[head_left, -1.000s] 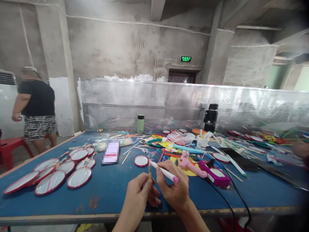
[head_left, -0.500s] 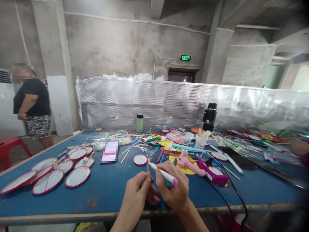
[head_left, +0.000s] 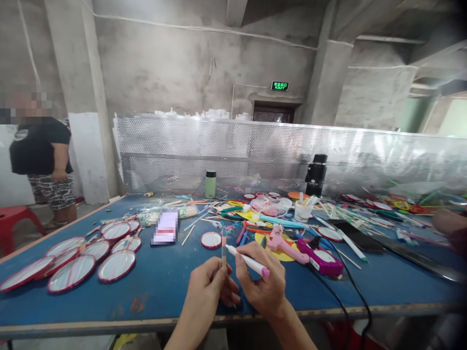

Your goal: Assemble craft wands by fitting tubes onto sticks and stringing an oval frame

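Observation:
Near the table's front edge, my left hand [head_left: 206,289] is closed around a thin flat stick [head_left: 224,243] held upright. The stick looks wooden, with an orange part and a greyish upper end. My right hand [head_left: 266,282] grips a white marker [head_left: 252,264] with a pink end, like a pen. The marker's tip points left and is at or very near the stick; I cannot tell whether they touch. Just beyond my hands lies a small round red-rimmed disc [head_left: 211,239].
Several red-rimmed discs [head_left: 72,273] lie at left beside a phone [head_left: 166,227]. A pink glue gun [head_left: 286,245] and purple device [head_left: 320,257] with black cables lie right. Behind stand a white cup [head_left: 303,211], green bottle [head_left: 210,185] and black flask [head_left: 316,177]. A person [head_left: 42,150] stands far left.
My hands keep nearly the same pose, and an orange part now shows more clearly on the stick. The person at far left has turned and shifted slightly left.

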`<state>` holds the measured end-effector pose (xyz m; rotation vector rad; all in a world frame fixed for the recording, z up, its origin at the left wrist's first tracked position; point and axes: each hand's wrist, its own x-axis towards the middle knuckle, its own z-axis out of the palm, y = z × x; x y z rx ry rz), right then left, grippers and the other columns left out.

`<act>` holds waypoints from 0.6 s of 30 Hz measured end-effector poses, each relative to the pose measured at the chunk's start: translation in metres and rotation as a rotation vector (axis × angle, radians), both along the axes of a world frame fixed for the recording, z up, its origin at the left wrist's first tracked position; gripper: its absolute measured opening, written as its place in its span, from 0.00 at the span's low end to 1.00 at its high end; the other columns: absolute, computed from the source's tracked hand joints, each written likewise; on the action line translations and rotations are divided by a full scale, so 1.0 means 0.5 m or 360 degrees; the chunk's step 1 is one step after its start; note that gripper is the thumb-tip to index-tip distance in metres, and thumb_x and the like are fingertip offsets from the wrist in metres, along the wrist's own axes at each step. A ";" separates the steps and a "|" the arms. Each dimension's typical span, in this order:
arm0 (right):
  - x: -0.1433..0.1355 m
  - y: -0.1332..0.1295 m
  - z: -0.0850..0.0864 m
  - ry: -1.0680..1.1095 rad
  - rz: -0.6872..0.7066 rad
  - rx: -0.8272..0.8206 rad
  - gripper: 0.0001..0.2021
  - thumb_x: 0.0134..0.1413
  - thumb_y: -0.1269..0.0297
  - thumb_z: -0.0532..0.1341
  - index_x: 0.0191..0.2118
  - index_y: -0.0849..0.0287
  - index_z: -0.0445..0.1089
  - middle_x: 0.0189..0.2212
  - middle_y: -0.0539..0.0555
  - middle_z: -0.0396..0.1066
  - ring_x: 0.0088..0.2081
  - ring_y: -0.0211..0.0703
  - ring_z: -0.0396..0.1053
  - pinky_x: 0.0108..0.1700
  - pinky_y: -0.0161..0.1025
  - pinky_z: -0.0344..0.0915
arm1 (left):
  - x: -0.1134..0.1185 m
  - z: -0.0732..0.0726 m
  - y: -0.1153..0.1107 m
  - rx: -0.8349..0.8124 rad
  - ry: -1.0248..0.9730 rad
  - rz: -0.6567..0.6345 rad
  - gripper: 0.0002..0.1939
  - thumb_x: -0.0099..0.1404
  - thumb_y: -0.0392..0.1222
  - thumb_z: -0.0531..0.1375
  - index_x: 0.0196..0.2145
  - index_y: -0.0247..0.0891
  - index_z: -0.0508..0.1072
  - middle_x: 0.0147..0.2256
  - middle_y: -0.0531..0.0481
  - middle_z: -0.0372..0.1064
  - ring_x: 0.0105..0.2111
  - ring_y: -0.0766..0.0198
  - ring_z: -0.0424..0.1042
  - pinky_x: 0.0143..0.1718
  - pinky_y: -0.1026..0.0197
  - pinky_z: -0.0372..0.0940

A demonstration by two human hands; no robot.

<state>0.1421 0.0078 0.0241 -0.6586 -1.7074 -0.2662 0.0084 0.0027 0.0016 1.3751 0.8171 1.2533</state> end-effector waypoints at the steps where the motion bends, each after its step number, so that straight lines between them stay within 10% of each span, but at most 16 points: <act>1: -0.001 0.000 0.001 -0.0003 -0.0005 -0.0006 0.06 0.54 0.76 0.58 0.34 0.59 0.68 0.25 0.50 0.69 0.26 0.37 0.66 0.30 0.35 0.63 | 0.000 0.000 0.000 0.0000 -0.0004 -0.0004 0.15 0.62 0.52 0.57 0.27 0.37 0.66 0.19 0.50 0.73 0.17 0.63 0.73 0.19 0.66 0.65; 18: -0.009 -0.002 0.006 -0.0041 0.0019 -0.0014 0.06 0.54 0.76 0.58 0.34 0.59 0.68 0.25 0.50 0.69 0.26 0.36 0.65 0.30 0.35 0.62 | -0.001 0.003 0.000 -0.0023 -0.0038 -0.0028 0.15 0.61 0.53 0.58 0.27 0.37 0.66 0.18 0.51 0.72 0.17 0.63 0.72 0.19 0.65 0.65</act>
